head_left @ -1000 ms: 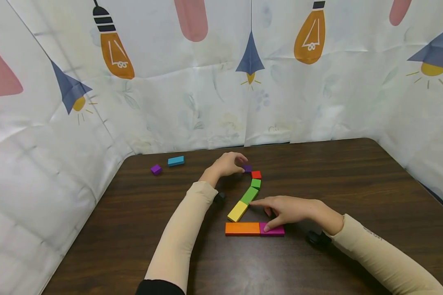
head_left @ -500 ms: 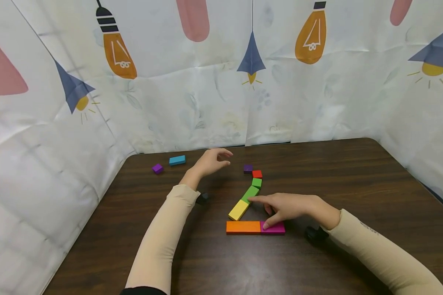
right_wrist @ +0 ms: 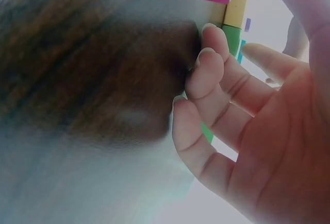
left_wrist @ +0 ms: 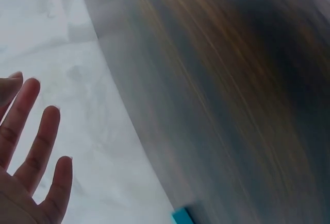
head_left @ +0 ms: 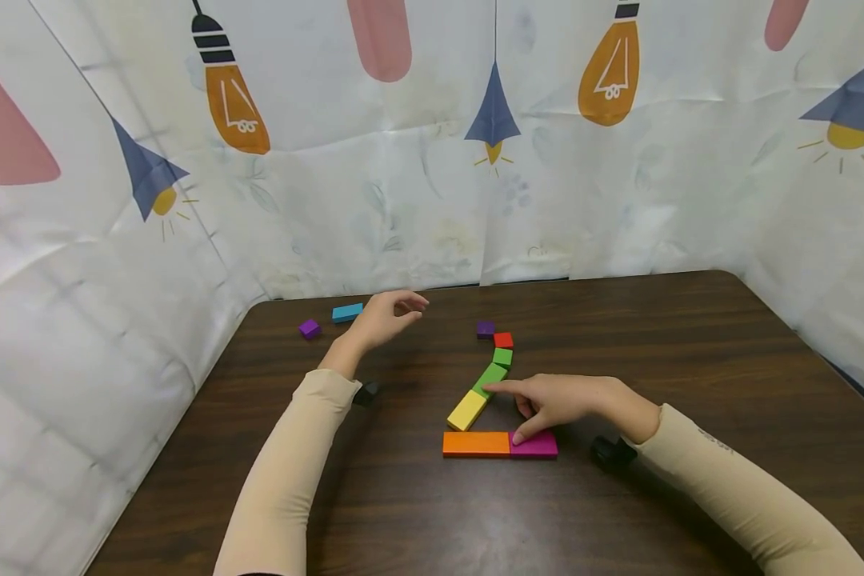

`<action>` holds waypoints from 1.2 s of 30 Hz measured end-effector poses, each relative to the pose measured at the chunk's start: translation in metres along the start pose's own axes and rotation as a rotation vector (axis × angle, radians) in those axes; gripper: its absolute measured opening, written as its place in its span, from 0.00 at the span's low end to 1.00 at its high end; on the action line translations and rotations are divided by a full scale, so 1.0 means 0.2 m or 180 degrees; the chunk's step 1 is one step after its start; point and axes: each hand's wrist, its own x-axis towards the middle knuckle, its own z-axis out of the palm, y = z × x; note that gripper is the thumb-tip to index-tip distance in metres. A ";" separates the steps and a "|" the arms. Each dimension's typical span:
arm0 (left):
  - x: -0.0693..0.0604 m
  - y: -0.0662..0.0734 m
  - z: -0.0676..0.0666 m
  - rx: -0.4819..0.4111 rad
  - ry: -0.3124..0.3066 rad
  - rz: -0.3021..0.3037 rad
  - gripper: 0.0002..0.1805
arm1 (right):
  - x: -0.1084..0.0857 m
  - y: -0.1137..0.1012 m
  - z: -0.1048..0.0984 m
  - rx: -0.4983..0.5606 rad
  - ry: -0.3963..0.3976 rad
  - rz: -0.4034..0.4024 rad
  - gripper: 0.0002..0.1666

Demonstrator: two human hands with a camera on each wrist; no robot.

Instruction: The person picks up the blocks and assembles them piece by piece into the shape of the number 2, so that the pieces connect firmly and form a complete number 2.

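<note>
My left hand [head_left: 380, 322] is raised over the far left part of the table, nothing in its fingers, near a blue block [head_left: 344, 314]. In the left wrist view its fingers spread loosely. My right hand [head_left: 565, 398] reaches in from the right. Its index fingertip touches the long green block [head_left: 490, 376] and its thumb rests on the magenta block [head_left: 536, 446]. That block adjoins an orange block [head_left: 475, 445]. A yellow block [head_left: 466, 410], the long green block, a small green block [head_left: 502, 358], a red block [head_left: 503, 340] and a dark purple block [head_left: 486, 330] form a curve.
A separate purple block [head_left: 310, 329] lies at the far left of the dark wooden table [head_left: 403, 512]. Behind the table's far edge hangs a white printed curtain [head_left: 432, 200].
My left hand has drawn away from the dark purple block and moved left toward the blue block. My right hand has shifted only slightly, keeping its place at the green and magenta blocks.
</note>
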 end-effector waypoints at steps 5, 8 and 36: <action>-0.06 -0.04 -0.05 0.0183 0.0099 -0.0107 0.14 | 0.00 0.00 0.00 -0.0014 -0.0005 0.0018 0.49; -0.08 -0.08 -0.09 0.0317 0.0208 -0.0209 0.15 | 0.00 0.00 0.00 -0.0016 0.0007 0.0026 0.48; -0.09 -0.35 -0.22 0.0902 0.0376 -0.1261 0.23 | 0.00 0.03 0.01 -0.0002 0.0083 -0.0128 0.47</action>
